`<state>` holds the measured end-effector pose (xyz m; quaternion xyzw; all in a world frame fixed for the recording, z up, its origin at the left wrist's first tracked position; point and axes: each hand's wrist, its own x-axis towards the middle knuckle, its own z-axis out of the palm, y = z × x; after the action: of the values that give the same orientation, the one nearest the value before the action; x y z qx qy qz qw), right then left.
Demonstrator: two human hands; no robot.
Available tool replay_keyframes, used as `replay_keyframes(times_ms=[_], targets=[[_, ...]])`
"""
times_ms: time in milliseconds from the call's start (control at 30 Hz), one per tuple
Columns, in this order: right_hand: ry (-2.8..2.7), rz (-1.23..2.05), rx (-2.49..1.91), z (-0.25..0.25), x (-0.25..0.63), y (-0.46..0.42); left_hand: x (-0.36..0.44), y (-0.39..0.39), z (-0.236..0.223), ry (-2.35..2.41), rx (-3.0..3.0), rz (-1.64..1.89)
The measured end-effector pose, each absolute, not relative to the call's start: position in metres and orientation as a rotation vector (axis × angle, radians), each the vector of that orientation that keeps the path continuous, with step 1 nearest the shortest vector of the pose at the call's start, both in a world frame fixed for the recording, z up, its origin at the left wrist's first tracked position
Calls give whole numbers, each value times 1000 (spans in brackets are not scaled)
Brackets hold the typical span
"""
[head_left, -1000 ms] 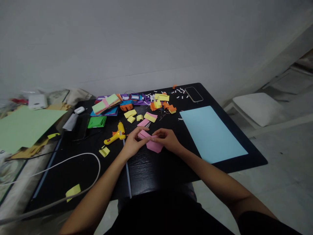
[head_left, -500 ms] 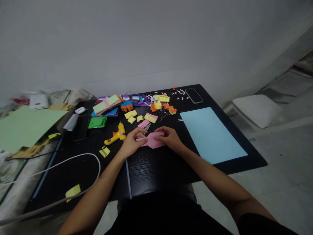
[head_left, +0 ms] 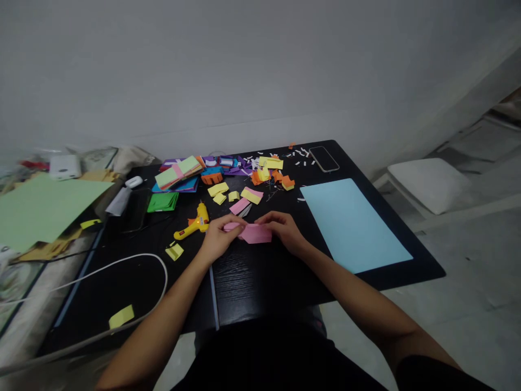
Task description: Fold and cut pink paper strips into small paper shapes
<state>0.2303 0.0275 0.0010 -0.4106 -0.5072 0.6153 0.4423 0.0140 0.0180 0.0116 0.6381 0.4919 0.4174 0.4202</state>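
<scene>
A folded piece of pink paper (head_left: 258, 234) is held over the near middle of the black table. My left hand (head_left: 222, 234) pinches its left end between thumb and fingers. At its right end and upper edge, my right hand (head_left: 284, 230) grips it, the fingers bent over the paper. Just beyond my hands lie scissors (head_left: 245, 210), partly hidden, with a pink paper strip (head_left: 239, 206) beside them. A yellow glue gun (head_left: 195, 223) rests to the left of my left hand.
Light blue paper (head_left: 353, 225) covers the table's right side, a phone (head_left: 324, 159) behind it. Yellow and orange scraps (head_left: 264, 174) lie at the back. Stacked coloured paper (head_left: 179, 172) and a green bundle (head_left: 163, 202) stand left. A white cable (head_left: 163, 271) loops at front left.
The pink paper has been turned and folded, so its flat face shows narrower with a straighter upper edge. My right fingers have shifted along that edge; both hands keep hold.
</scene>
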Motion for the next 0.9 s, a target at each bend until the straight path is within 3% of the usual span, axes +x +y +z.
replay_keyframes(times_ms=[233,900], targets=[[-1354,1532,-1108,1,226,25,16,13,14,1177,1890,1069],[-1534,1272,-1139,1,225,21,12,17,15,1173,1854,786]])
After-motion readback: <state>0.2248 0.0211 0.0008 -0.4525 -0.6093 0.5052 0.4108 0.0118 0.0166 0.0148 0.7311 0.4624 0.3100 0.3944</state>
